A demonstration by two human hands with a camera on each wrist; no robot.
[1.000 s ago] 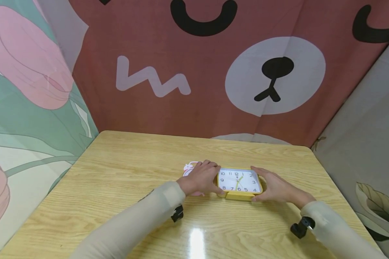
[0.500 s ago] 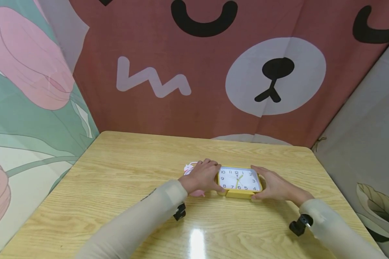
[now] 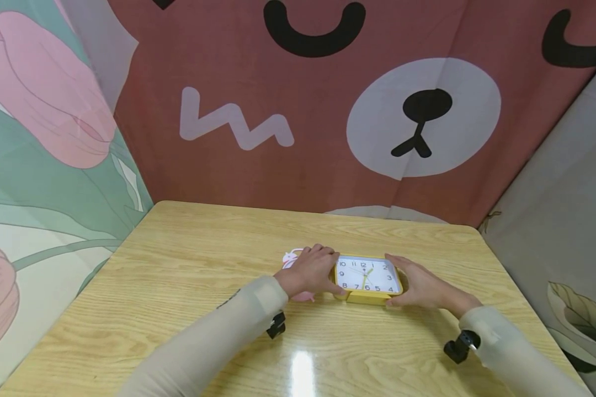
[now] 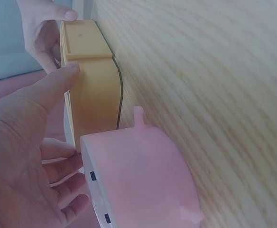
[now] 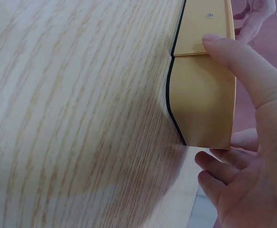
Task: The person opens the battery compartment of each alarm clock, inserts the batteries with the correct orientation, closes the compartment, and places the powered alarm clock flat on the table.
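Note:
A yellow clock [image 3: 368, 274] with a white face lies face up on the wooden table, between both hands. My left hand [image 3: 310, 272] grips its left end, thumb on the near side and fingers at the far side. The right hand [image 3: 422, 284] holds the opposite end the same way. In the left wrist view, the thumb [image 4: 58, 80] presses the clock's yellow side [image 4: 96, 95]. Its dark back edge [image 5: 169, 95] faces the tabletop in the right wrist view. Beside and partly beneath the left hand is a pink rounded object [image 4: 143, 178] with small stubby feet; the head view mostly hides it.
The light wood table [image 3: 203, 248] extends around the hands. Behind it hangs a reddish-brown cloth [image 3: 323, 176] with a bear print, and patterned cloths flank both sides. A black wrist camera [image 3: 458, 350] sits on the right sleeve, another [image 3: 276, 325] on the left.
The clock shifted very slightly away from me between the first and second frames, with both hands still on it. Since then, hands and clock have stayed practically still.

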